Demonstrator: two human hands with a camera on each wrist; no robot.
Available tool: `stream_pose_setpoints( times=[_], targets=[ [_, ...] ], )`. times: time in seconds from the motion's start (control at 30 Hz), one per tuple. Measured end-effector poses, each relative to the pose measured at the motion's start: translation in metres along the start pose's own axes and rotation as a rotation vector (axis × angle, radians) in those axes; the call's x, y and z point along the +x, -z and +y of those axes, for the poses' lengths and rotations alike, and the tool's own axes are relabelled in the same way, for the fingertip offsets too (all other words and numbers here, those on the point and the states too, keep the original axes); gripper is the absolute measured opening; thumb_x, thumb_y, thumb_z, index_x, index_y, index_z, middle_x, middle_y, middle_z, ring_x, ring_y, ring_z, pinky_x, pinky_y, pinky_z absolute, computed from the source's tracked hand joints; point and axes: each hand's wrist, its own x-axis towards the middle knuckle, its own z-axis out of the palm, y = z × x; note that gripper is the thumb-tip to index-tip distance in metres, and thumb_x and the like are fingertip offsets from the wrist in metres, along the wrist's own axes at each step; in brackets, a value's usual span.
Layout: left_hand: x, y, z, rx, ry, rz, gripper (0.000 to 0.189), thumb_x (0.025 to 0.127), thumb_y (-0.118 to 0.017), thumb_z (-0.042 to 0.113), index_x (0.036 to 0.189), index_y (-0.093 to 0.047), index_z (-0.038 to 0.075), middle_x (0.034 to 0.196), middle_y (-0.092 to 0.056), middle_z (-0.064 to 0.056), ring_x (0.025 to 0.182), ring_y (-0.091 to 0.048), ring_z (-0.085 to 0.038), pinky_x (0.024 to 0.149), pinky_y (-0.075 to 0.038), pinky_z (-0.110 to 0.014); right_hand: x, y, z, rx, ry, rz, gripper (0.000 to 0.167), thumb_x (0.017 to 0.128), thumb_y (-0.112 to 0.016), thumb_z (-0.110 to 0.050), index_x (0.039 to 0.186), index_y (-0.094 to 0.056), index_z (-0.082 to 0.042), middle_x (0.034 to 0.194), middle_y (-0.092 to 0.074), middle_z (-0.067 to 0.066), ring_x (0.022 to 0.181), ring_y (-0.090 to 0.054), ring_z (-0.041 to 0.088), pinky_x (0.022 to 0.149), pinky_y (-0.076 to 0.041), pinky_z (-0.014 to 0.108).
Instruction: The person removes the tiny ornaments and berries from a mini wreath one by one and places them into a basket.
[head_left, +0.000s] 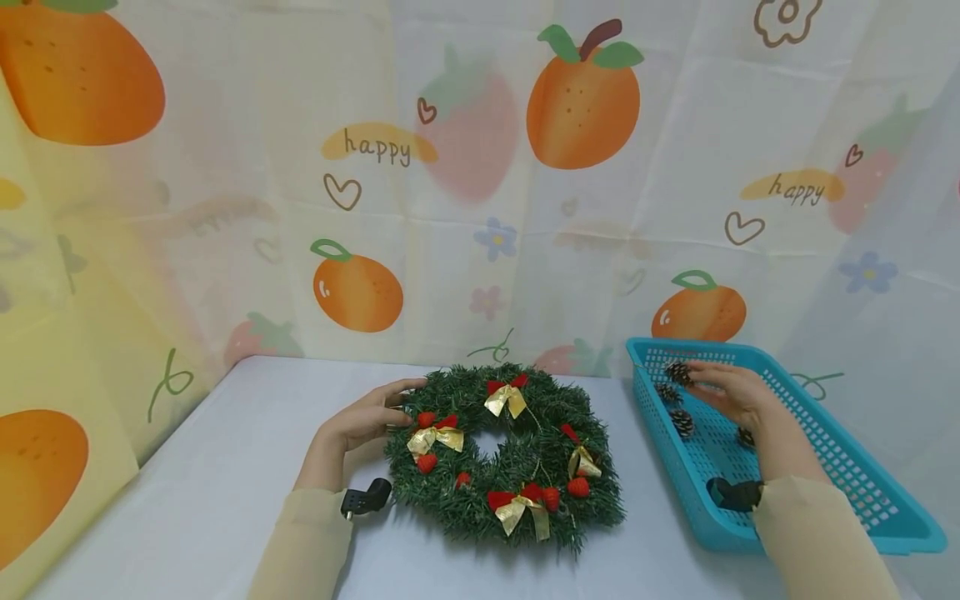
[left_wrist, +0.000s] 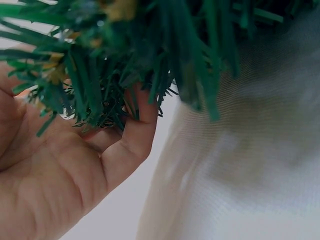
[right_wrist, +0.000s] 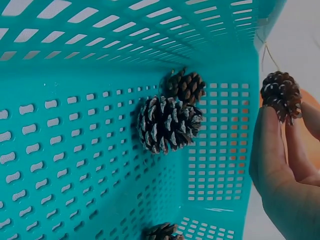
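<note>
A green artificial wreath (head_left: 558, 400) lies on the white cloth, dressed with gold-and-red bows (head_left: 506, 398) and small red strawberry-like ornaments (head_left: 578, 487). My left hand (head_left: 367, 421) grips its left edge; in the left wrist view the fingers (left_wrist: 132, 150) curl into the greenery, which hides their tips. Over the far end of a blue plastic basket (head_left: 720, 537), my right hand (head_left: 731, 396) pinches a small brown pine cone (right_wrist: 281, 95) between thumb and fingertips. A thin string loop (right_wrist: 270, 56) rises from the top of this cone.
Several other pine cones lie in the basket, among them a white-tipped one (right_wrist: 167, 125) and a browner one (right_wrist: 186, 86) behind it. The basket stands right of the wreath. A fruit-printed curtain (head_left: 465, 250) hangs behind the table (head_left: 217, 467).
</note>
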Motion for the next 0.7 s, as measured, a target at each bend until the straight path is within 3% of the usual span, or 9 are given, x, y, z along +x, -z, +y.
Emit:
stream_pose_setpoints(
  times=[0.07,0.13,0.2,0.23,0.37,0.47,0.6,0.63,0.7],
  targets=[
    [0.0003,-0.0002,-0.0002,0.001,0.0,-0.001,0.072,0.09,-0.058,0.004,0.156,-0.03,0.018,0.165,-0.011,-0.022,0.139,-0.037,-0.044,0.088,-0.047,-0.033,-0.0008,0.0006,0.0002,0.033,-0.009,-0.004,0.065,0.095,-0.065,-0.018,0.153,-0.035,-0.018,0.123,-0.057,-0.014,0.144,-0.037,0.028,0.096,-0.052,0.021],
    [0.0005,-0.0003,-0.0004,0.0,0.0,-0.002,0.073,0.09,-0.058,0.003,0.156,-0.03,0.018,0.165,-0.01,-0.022,0.142,-0.034,-0.045,0.089,-0.047,-0.034,-0.0013,0.0014,0.0003,0.058,-0.008,-0.012,0.052,0.095,-0.065,-0.015,0.144,-0.048,-0.021,0.105,-0.062,-0.022,0.123,-0.058,0.014,0.094,-0.053,0.022],
    [0.0004,-0.0004,-0.0004,-0.001,-0.001,-0.004,0.073,0.09,-0.057,0.003,0.156,-0.03,0.017,0.166,-0.009,-0.022,0.144,-0.03,-0.047,0.091,-0.046,-0.035,-0.0015,0.0011,0.0003,0.074,-0.003,-0.017,0.05,0.095,-0.064,-0.013,0.143,-0.049,-0.017,0.095,-0.066,-0.021,0.097,-0.065,0.001,0.09,-0.055,0.022],
    [0.0003,-0.0004,-0.0004,0.0,-0.001,-0.005,0.073,0.09,-0.057,0.003,0.156,-0.03,0.017,0.166,-0.009,-0.022,0.145,-0.028,-0.048,0.092,-0.046,-0.035,-0.0014,0.0008,0.0003,0.075,-0.001,-0.02,0.053,0.096,-0.063,-0.011,0.146,-0.045,-0.014,0.092,-0.067,-0.021,0.09,-0.067,0.0,0.088,-0.055,0.022],
    [-0.0001,-0.0007,-0.0001,0.004,0.0,-0.002,0.073,0.09,-0.057,0.004,0.156,-0.03,0.018,0.166,-0.009,-0.023,0.145,-0.028,-0.048,0.092,-0.046,-0.035,-0.0011,-0.0011,0.0,0.051,0.003,-0.018,0.078,0.097,-0.059,-0.011,0.157,-0.011,0.002,0.089,-0.067,-0.02,0.087,-0.069,-0.001,0.084,-0.056,0.021],
    [-0.0002,-0.0007,0.0,0.006,0.001,0.001,0.073,0.09,-0.057,0.004,0.156,-0.03,0.018,0.165,-0.01,-0.023,0.142,-0.033,-0.046,0.091,-0.047,-0.034,-0.0011,-0.0019,-0.0003,0.034,0.004,-0.017,0.08,0.098,-0.058,-0.012,0.156,-0.006,0.004,0.089,-0.066,-0.02,0.088,-0.069,-0.001,0.084,-0.056,0.021],
    [-0.0001,-0.0005,-0.0001,0.004,-0.001,0.0,0.073,0.09,-0.057,0.003,0.156,-0.03,0.017,0.165,-0.01,-0.023,0.141,-0.036,-0.044,0.089,-0.047,-0.033,-0.0012,-0.002,-0.0008,0.041,0.003,-0.022,0.08,0.098,-0.059,-0.012,0.157,-0.007,0.003,0.09,-0.067,-0.02,0.089,-0.069,0.0,0.084,-0.056,0.021],
    [0.0,-0.0004,-0.0003,0.002,-0.002,0.0,0.073,0.09,-0.057,0.003,0.156,-0.03,0.017,0.165,-0.01,-0.023,0.141,-0.035,-0.044,0.089,-0.047,-0.033,-0.0012,-0.0017,-0.0008,0.044,0.004,-0.024,0.076,0.098,-0.059,-0.012,0.157,-0.013,0.0,0.09,-0.068,-0.019,0.089,-0.069,0.0,0.084,-0.056,0.021],
    [0.0002,-0.0003,-0.0005,0.0,-0.001,0.001,0.073,0.09,-0.057,0.003,0.156,-0.03,0.017,0.165,-0.01,-0.023,0.141,-0.035,-0.044,0.088,-0.047,-0.033,-0.0015,-0.0014,-0.0009,0.058,0.006,-0.031,0.055,0.097,-0.06,-0.012,0.149,-0.042,-0.012,0.091,-0.069,-0.018,0.09,-0.07,0.001,0.083,-0.056,0.021]
  ],
)
